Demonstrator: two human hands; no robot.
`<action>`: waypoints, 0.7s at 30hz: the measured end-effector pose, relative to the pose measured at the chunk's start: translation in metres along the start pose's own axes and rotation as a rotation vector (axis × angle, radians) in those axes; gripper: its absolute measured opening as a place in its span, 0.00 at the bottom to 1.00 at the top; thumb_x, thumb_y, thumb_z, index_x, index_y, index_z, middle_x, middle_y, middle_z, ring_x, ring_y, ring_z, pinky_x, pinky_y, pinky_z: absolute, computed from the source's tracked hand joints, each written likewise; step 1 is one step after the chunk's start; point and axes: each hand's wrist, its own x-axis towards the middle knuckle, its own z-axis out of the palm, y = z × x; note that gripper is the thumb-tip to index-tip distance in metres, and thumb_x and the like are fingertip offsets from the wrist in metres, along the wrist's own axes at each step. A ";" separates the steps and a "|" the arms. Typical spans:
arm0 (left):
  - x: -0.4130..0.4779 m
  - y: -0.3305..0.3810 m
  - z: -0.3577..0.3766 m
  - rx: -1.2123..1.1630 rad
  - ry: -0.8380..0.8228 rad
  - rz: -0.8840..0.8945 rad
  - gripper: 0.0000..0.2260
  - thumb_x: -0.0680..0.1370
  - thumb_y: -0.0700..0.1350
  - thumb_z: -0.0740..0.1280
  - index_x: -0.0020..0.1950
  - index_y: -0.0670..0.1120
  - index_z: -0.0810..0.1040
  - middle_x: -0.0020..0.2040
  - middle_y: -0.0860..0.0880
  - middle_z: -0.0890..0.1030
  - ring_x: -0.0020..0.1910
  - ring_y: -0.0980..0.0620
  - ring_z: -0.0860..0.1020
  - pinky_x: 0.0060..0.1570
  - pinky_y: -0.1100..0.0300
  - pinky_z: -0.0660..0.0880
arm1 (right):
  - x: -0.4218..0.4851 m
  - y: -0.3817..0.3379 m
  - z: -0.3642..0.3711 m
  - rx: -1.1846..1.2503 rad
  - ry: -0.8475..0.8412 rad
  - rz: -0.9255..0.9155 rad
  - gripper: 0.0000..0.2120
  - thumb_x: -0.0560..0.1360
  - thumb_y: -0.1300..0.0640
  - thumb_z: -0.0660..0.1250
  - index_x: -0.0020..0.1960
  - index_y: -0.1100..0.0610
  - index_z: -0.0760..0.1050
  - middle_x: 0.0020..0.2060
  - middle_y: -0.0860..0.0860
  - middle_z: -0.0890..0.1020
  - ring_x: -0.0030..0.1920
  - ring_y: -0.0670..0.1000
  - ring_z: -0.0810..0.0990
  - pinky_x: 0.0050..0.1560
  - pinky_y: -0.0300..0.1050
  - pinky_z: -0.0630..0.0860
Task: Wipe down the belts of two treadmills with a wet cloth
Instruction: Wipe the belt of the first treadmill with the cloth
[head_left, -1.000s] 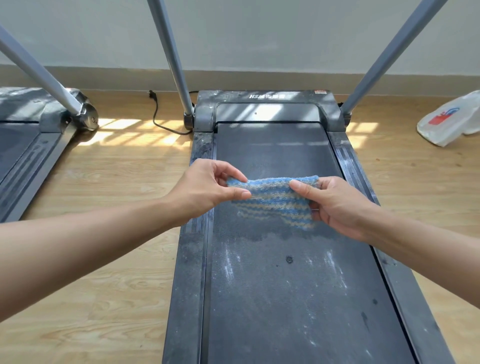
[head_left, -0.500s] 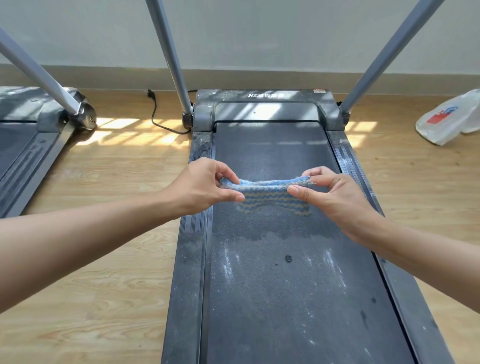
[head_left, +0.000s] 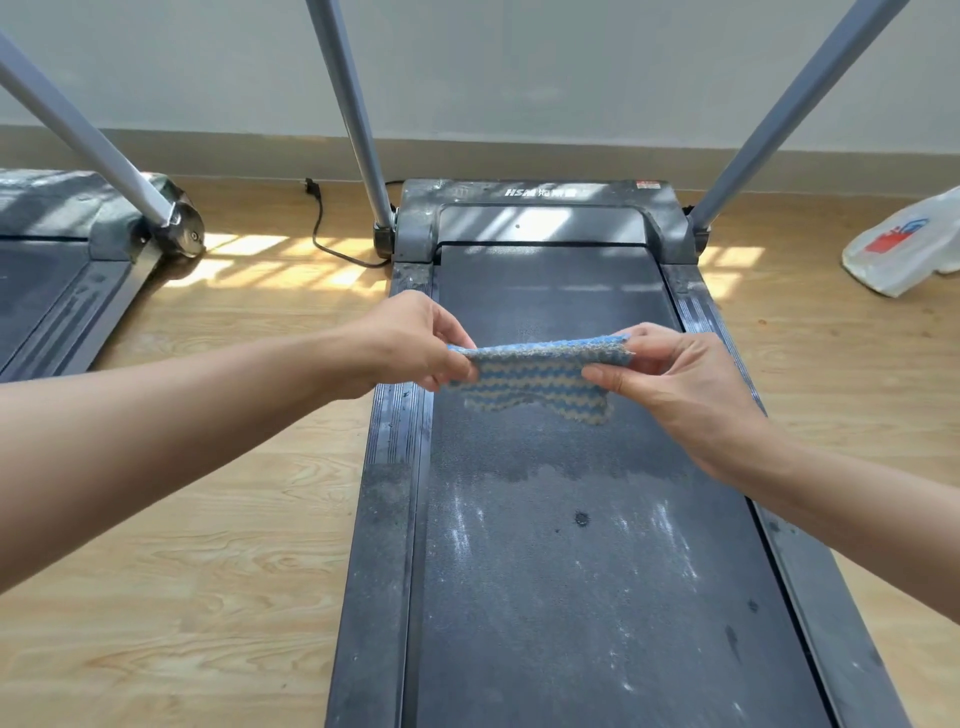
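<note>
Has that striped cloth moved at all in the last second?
Yes. The blue-and-beige cloth has been lifted slightly and refolded between both hands, its top edge now a little farther up the treadmill belt, toward the motor cover.

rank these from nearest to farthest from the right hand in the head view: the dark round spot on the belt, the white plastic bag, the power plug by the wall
From the right hand:
1. Dark round spot, on the belt, just below and left of the hand.
2. White plastic bag, on the floor to the far right, near the wall.
3. Power plug, on the floor at the wall, left of this treadmill's left post.
</note>
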 end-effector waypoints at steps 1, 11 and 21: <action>0.000 0.001 -0.003 0.006 -0.021 -0.016 0.04 0.75 0.37 0.79 0.47 0.43 0.87 0.35 0.49 0.83 0.30 0.58 0.78 0.34 0.65 0.77 | 0.000 -0.003 0.000 0.007 -0.001 -0.006 0.08 0.71 0.65 0.78 0.50 0.62 0.87 0.50 0.60 0.83 0.48 0.52 0.84 0.55 0.41 0.81; -0.010 0.010 -0.006 -0.489 -0.189 0.243 0.04 0.71 0.39 0.65 0.44 0.44 0.74 0.42 0.41 0.74 0.42 0.49 0.74 0.43 0.56 0.71 | 0.005 -0.025 0.007 0.114 0.057 0.019 0.11 0.71 0.64 0.79 0.49 0.58 0.79 0.52 0.57 0.87 0.53 0.60 0.87 0.55 0.58 0.84; -0.001 -0.009 0.026 -0.640 0.016 -0.082 0.25 0.78 0.30 0.65 0.75 0.41 0.71 0.64 0.30 0.80 0.62 0.27 0.81 0.66 0.32 0.75 | 0.012 -0.004 0.003 -0.132 0.119 0.293 0.28 0.65 0.54 0.84 0.55 0.52 0.69 0.46 0.50 0.75 0.41 0.47 0.76 0.37 0.42 0.76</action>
